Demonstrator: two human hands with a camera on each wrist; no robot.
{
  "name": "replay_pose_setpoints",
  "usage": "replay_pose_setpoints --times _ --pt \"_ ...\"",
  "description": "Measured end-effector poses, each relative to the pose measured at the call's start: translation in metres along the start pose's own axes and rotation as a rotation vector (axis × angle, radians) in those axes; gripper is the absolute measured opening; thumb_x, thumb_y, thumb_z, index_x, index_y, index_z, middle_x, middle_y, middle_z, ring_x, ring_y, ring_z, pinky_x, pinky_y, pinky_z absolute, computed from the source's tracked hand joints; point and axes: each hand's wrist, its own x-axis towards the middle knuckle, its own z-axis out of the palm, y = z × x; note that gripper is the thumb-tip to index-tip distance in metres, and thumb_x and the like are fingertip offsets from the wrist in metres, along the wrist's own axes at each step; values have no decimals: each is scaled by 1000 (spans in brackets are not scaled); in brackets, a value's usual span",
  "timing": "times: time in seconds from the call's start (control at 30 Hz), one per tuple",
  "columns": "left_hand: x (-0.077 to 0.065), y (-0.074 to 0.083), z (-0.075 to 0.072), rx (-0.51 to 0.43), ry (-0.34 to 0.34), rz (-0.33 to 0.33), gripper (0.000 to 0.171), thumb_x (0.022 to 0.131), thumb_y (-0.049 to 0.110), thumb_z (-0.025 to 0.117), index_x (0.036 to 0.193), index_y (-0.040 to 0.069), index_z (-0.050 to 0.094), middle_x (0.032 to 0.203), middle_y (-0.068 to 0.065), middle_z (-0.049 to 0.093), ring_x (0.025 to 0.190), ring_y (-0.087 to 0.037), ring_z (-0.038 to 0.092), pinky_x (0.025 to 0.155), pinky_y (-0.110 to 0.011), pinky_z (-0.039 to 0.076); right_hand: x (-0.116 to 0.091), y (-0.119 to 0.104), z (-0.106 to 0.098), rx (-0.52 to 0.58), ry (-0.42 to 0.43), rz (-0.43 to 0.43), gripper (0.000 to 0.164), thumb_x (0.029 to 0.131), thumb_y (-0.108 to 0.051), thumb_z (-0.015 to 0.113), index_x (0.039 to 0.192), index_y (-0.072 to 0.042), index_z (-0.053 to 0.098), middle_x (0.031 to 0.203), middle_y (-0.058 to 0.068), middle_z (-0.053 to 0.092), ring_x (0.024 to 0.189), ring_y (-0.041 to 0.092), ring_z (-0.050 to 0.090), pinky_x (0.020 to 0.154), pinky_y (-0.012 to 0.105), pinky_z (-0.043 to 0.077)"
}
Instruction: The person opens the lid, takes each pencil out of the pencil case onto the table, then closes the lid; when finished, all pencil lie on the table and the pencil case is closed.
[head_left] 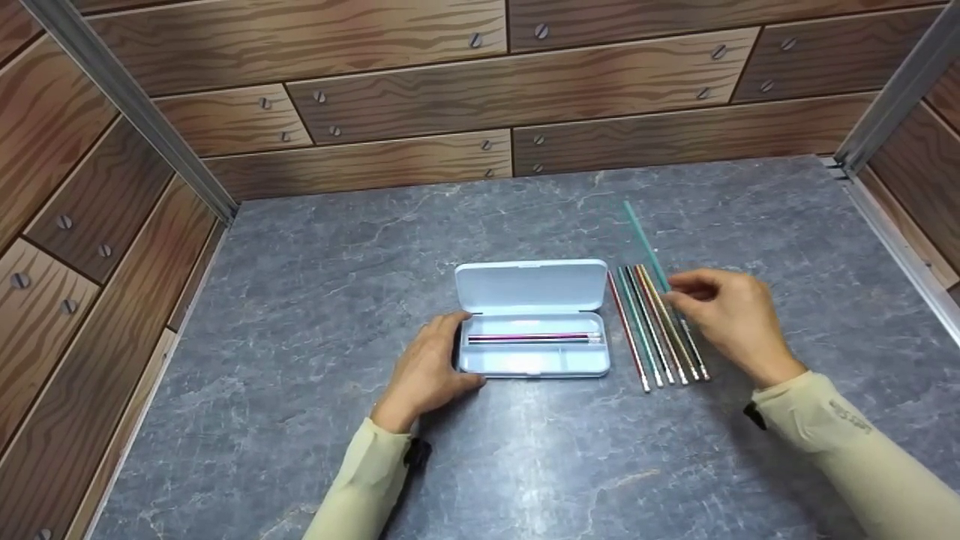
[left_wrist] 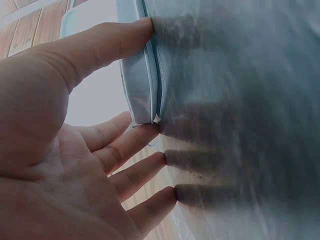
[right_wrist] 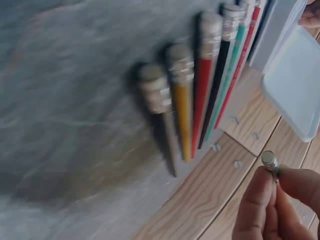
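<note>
A pale blue pencil case [head_left: 525,360] lies with its lid [head_left: 531,287] raised. Inside are a pink pencil [head_left: 525,336] and a dark one, side by side in the back compartment. My left hand [head_left: 427,367] holds the case's left end, thumb at the front corner and fingertips round the far side; in the left wrist view the thumb rests on the case wall [left_wrist: 137,85]. Between thumb and fingers, my right hand [head_left: 739,319] pinches a green pencil [head_left: 643,236] near its eraser end [right_wrist: 268,159]. The pencil points away, over the row to the case's right.
Several pencils with white erasers lie side by side right of the case: a red pencil [head_left: 628,330], a green one, a black one, another red, a yellow pencil [right_wrist: 181,110] and a dark grey one. Wood-patterned walls [head_left: 397,105] border the grey marbled table [head_left: 337,262].
</note>
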Motion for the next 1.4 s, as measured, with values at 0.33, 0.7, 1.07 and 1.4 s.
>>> replay_pose_setpoints --times 0.33,0.7,1.07,1.4 --pt "0 -1 0 -3 2 7 93 80 18 99 160 6 54 154 -19 63 144 -39 61 121 -59 52 -5 28 -13 -114 -54 143 26 94 -15 85 115 0 86 105 21 86 80 5 66 67 15 45" --pt "0 -1 2 2 -12 -14 93 82 19 99 161 7 52 157 -19 62 146 -40 59 122 -59 51 -8 40 -18 -149 -179 225 29 93 -18 85 116 1 86 113 26 84 81 12 68 70 26 52" --pt "0 0 0 -7 -11 -12 93 82 19 98 161 7 52 157 -19 62 147 -40 59 122 -59 51 -12 41 -16 -156 -268 251 32 90 -19 87 113 3 85 100 20 85 77 15 68 70 30 51" --pt "0 -1 0 7 1 9 92 80 20 99 160 7 54 151 -19 64 141 -38 62 118 -59 53 -14 39 -14 -174 -299 234 31 90 -21 86 111 2 86 101 19 86 80 14 69 73 32 51"
